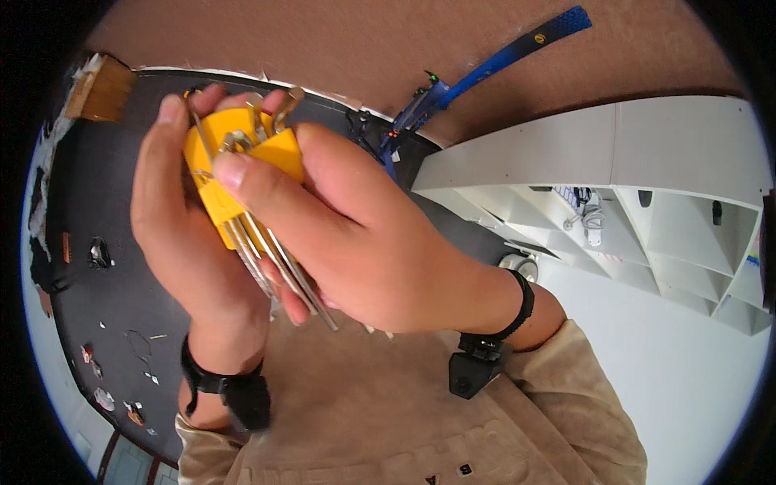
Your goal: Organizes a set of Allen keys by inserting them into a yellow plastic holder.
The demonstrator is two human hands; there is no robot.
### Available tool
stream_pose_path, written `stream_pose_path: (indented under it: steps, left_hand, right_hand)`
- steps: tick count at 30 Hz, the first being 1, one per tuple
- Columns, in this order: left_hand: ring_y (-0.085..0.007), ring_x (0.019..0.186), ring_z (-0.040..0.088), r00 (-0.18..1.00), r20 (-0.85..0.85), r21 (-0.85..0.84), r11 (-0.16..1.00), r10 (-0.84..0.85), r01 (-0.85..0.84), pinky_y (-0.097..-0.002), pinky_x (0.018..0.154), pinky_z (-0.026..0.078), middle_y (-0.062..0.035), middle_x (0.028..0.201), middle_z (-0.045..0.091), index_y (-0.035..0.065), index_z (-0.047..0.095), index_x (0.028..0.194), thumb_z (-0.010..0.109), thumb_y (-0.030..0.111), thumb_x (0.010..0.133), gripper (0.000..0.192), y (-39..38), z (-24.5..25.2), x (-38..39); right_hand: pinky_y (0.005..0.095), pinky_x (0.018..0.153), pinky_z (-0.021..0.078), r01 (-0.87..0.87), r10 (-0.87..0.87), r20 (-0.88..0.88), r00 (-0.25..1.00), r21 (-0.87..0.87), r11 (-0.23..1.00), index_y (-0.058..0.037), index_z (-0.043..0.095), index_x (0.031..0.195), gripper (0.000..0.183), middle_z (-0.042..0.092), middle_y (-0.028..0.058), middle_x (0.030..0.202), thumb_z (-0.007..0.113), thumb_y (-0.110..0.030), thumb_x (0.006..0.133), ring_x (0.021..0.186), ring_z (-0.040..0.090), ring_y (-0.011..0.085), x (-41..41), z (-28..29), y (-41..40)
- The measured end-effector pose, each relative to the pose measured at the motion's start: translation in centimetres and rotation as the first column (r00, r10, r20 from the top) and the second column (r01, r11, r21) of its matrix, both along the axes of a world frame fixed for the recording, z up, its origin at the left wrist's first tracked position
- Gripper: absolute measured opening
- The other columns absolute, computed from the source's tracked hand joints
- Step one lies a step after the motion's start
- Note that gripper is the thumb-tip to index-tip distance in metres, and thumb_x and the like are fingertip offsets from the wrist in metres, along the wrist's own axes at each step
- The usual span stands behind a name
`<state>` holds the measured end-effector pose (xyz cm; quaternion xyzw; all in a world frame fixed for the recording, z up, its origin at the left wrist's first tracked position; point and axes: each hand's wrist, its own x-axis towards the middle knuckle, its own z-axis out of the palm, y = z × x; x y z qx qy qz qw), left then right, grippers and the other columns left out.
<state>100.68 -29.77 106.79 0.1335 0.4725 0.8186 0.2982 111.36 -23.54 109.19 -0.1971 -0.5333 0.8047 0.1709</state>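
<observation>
A yellow plastic hex key holder [213, 203] with a set of metal hex keys [291, 267] is held up between both hands, in front of the chest. My right hand [370, 248] grips the holder, its thumb pressed over the front face near the short bent key ends [236, 140]. Cupped around the holder's left side and back is my left hand [173, 200], with fingertips showing past the top edge. One thin key shaft slants between the left fingertip and the right thumb. The long key shafts point down toward the torso; the holder's back is hidden.
A white shelf unit [515, 151] stands at right, with a white power strip [593, 227] in one compartment. A long blue object [503, 66] lies near the brown surface at top. Several small items, including a black bundle [99, 253], lie on the dark floor [151, 291].
</observation>
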Motion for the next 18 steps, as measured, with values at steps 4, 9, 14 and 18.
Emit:
stream_pose_path:
  steps: [4,9,14,18]
  left_hand:
    - [-0.0184,0.09,0.068,0.943,-0.319,-0.156,0.975,0.1,-0.156,-0.029,0.082,0.054,-0.0132,0.099,0.07,-0.0072,0.065,0.102,0.048,0.021,0.106,0.034,-0.6,0.9,0.1]
    - [-0.0105,0.089,0.063,0.865,-0.491,-0.163,0.964,0.105,-0.21,-0.0214,0.078,0.049,-0.0107,0.094,0.072,-0.0034,0.071,0.099,0.06,0.017,0.102,0.023,-0.5,1.1,-0.9]
    - [-0.0118,0.089,0.066,0.907,-0.399,-0.018,0.988,0.132,-0.152,-0.0244,0.081,0.051,-0.0118,0.099,0.073,-0.0033,0.068,0.106,0.067,0.007,0.095,0.015,-1.3,0.2,-1.1]
    - [-0.0131,0.091,0.066,0.936,-0.352,-0.06,0.997,0.024,-0.048,-0.0256,0.083,0.052,-0.0114,0.105,0.069,-0.0038,0.063,0.114,0.067,0.005,0.093,0.023,-2.0,0.1,-1.1]
  right_hand:
    - [0.0307,0.043,0.0446,-0.078,0.077,0.078,0.994,0.003,0.997,0.0016,0.045,0.095,0.03,0.059,0.0106,0.063,0.053,-0.025,0.105,0.049,0.06,0.0154,0.4,1.3,0.4]
    - [0.0298,0.047,0.0456,-0.039,0.036,0.027,0.999,0.115,0.993,0.0007,0.047,0.097,0.028,0.061,0.0098,0.066,0.053,-0.026,0.106,0.053,0.062,0.0147,0.4,0.8,1.0]
    - [0.0291,0.054,0.0508,-0.025,0.027,-0.017,0.999,0.119,0.993,0.002,0.049,0.104,0.026,0.064,0.0102,0.077,0.051,-0.024,0.107,0.065,0.067,0.0143,0.1,0.7,0.7]
    - [0.027,0.061,0.0572,-0.076,0.076,-0.015,0.997,-0.021,0.997,0.0031,0.048,0.108,0.027,0.066,0.0102,0.085,0.048,-0.024,0.108,0.071,0.07,0.0139,-0.1,0.7,1.3]
